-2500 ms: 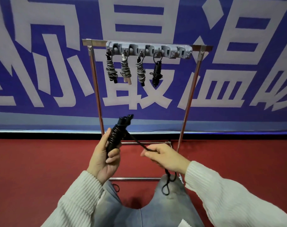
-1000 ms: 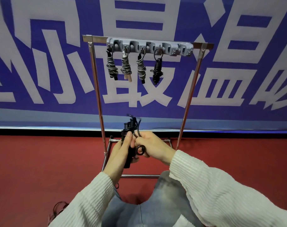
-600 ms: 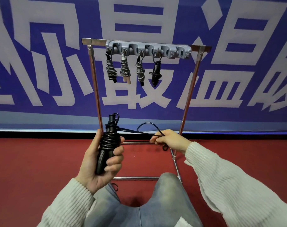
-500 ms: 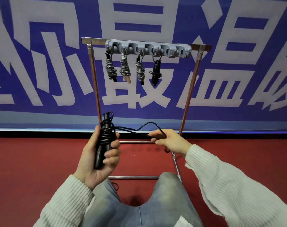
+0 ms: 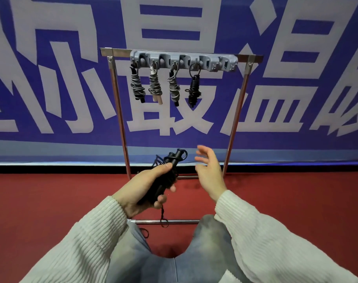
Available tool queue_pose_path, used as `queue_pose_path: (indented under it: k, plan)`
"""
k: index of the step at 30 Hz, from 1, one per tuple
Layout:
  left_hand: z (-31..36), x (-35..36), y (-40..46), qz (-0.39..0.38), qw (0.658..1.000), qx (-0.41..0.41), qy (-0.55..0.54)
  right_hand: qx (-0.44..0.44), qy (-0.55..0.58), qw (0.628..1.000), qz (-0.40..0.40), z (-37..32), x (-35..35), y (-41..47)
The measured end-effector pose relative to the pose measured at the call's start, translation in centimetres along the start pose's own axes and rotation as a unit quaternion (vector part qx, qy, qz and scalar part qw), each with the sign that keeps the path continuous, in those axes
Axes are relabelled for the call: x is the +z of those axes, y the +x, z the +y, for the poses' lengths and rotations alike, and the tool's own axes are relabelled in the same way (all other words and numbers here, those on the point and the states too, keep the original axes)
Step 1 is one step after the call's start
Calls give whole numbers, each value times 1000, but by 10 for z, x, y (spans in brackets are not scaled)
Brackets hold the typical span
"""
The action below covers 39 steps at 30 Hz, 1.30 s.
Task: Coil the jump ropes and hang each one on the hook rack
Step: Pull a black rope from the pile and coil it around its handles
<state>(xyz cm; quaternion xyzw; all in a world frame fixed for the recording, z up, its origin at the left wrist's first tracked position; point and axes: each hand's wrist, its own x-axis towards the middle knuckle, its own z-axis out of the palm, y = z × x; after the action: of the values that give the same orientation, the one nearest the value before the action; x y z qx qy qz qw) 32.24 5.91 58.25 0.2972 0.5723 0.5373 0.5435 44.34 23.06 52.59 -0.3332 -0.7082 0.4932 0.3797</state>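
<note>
A sports hall, likely — red floor (image 5: 51, 201), big blue banner (image 5: 276, 129), jump-rope hook rack (image 5: 184, 61).

The lower half of the black coiled rope (image 5: 170, 170) is pretty much swallowed by the left hand (image 5: 142, 187), so the wraps there can't be counted. The right hand (image 5: 209, 170) is smeared by motion blur. The banner's (image 5: 51, 78) big characters get cropped at every edge, and the rack's (image 5: 184, 60) hooks are too tiny to be made out.

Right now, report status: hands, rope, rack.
Left hand grips coiled black jump rope. Right hand open, empty. Four coiled ropes hung on grey hook rack; right-end hooks free, path unobstructed.
</note>
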Motion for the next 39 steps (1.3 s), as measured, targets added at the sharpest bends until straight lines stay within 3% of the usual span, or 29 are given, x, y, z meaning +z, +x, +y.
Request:
queue_pose_path:
  k: [3,6,10,12,14,16,19,23,25,27,29,30,32,35,39]
  plan:
    - [-1,3,-5,-27,999,-28,-2,-106,-25,976,-187,-13,2,-5]
    - [2,2,-11,-102,992,-57,-42,-52,24,933,-354,-26,6,-11]
    - [6,2,-16,-195,970,-83,-122,32,-6,940,-340,-40,15,-28]
    - [8,-6,-17,-249,954,-63,-157,34,62,944,-322,-37,20,-30]
    - [13,-22,-16,-252,945,-42,-206,50,133,944,-297,-31,19,-24]
    - [18,-35,-16,-187,958,-23,-217,47,94,953,-284,-32,6,-17]
    - [16,-38,-13,-52,990,28,-127,-2,8,962,-271,-39,-14,-6]
    - [6,-33,1,81,989,83,-93,-88,-185,949,-242,-42,-25,0]
    - [-1,-34,13,181,974,121,62,-127,-277,919,-252,-50,-32,0]
    - [-16,-32,25,223,915,155,299,-194,-385,861,-269,-67,-38,1]
    - [-29,-24,33,185,841,148,487,-252,-471,796,-285,-85,-39,6]
    - [-30,-16,32,139,828,135,527,-261,-477,783,-300,-92,-39,9]
    - [-26,-2,25,4,849,121,514,-236,-424,797,-361,-99,-43,17]
    - [-10,2,4,-160,913,119,356,-144,-237,860,-429,-92,-49,19]
    - [-5,2,-14,-207,956,149,144,-38,-11,923,-383,-58,-42,-4]
